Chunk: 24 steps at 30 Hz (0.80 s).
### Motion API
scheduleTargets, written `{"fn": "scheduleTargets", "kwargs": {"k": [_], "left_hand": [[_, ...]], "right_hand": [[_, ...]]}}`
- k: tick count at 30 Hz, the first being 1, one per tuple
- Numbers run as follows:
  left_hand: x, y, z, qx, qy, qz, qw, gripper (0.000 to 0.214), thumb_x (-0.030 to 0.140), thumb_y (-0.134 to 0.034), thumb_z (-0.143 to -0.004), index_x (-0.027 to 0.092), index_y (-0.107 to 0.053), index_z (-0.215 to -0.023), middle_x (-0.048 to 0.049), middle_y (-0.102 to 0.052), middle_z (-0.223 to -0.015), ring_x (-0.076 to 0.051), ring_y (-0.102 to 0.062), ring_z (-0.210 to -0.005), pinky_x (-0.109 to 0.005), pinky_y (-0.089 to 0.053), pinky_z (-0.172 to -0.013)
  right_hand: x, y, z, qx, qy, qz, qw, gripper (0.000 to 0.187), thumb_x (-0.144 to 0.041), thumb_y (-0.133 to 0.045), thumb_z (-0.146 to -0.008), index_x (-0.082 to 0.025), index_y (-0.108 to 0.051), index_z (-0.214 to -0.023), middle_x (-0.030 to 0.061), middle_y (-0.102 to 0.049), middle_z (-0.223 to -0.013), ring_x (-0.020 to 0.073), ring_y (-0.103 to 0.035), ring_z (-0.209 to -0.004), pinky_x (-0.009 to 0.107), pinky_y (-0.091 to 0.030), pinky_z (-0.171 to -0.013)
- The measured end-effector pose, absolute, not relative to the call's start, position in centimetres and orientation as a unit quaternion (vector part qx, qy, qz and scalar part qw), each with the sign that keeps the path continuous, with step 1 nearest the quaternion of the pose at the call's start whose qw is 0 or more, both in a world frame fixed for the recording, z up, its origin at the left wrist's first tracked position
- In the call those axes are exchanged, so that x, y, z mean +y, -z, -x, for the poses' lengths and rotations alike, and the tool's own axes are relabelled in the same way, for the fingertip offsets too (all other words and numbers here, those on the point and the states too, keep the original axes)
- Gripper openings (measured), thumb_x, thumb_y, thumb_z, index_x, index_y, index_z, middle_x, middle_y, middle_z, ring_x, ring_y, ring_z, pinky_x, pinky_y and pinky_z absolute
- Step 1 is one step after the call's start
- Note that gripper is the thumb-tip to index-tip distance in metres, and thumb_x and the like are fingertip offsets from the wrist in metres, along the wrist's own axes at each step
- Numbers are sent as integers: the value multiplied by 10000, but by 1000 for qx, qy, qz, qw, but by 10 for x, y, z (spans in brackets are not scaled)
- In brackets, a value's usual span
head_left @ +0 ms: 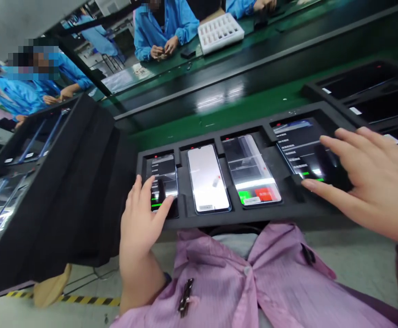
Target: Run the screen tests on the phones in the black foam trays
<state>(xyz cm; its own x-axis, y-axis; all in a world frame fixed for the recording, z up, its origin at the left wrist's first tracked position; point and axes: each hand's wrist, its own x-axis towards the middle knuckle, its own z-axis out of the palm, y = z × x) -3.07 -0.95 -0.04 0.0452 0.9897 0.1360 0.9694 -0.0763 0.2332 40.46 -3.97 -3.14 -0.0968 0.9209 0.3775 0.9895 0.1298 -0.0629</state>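
Note:
A black foam tray (245, 217) lies before me with several smartphones in its slots. My left hand (142, 212) is over the leftmost phone (166, 175), fingers apart, near its lower screen. That phone shows a dark screen with text and green bars. Beside it sits a phone with a white screen (205, 175). The third phone (250, 166) has green and red blocks at its lower end. My right hand (373, 177) is spread above the right-hand phone (301, 146), thumb close to its lower edge; part of that phone is hidden. Whether either hand touches glass I cannot tell.
Stacked black foam trays (92, 182) with phones stand at left. Another tray (311, 93) of phones lies at right. Beyond the green bench (171, 136), people in blue jackets (166, 23) handle small parts near a white compartment tray (221, 34).

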Motion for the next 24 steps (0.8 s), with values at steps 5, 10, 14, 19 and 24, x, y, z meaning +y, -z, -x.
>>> {"fn": "scheduleTargets", "kwargs": {"k": [5,10,14,19,24], "left_hand": [[-10,-2,29,687,-123,-715,43,657,648,-502,-994,230,-536,-1499,-172,-348,-1674,-441,-422,-1484,-658,-464,-1120],[-12,1,30,670,-185,-718,34,779,639,-514,-986,194,-361,-1607,-174,-455,-1610,-399,-457,-1470,-605,-451,-1164],[-13,3,31,678,-184,-711,41,736,624,-514,-986,219,-395,-1588,-159,-548,-1534,-425,-489,-1438,-640,-477,-1115],[-13,3,32,691,-180,-697,63,744,617,-550,-967,270,-372,-1600,-130,-582,-1507,-429,-472,-1455,-644,-515,-1060],[-10,5,34,678,-190,-708,57,715,601,-555,-975,259,-403,-1584,-132,-589,-1497,-420,-469,-1456,-623,-502,-1087]], "right_hand": [[-34,35,-410,-728,105,662,141,985,-875,-229,-926,-195,-334,-1629,90,-286,-1637,365,-270,-1537,560,-291,-1282],[-32,35,-410,-726,123,665,124,1024,-895,-179,-919,-163,-356,-1614,114,-328,-1612,366,-295,-1525,570,-328,-1264],[-34,33,-406,-718,127,675,113,995,-895,-161,-928,-193,-378,-1600,102,-391,-1576,369,-335,-1503,622,-412,-1184],[-34,30,-404,-713,106,686,93,904,-889,-224,-931,-260,-462,-1534,47,-524,-1466,379,-375,-1473,668,-504,-1046],[-32,29,-406,-701,99,700,94,1003,-896,-241,-923,-183,-336,-1622,139,-532,-1434,385,-399,-1458,640,-519,-1032]]}}
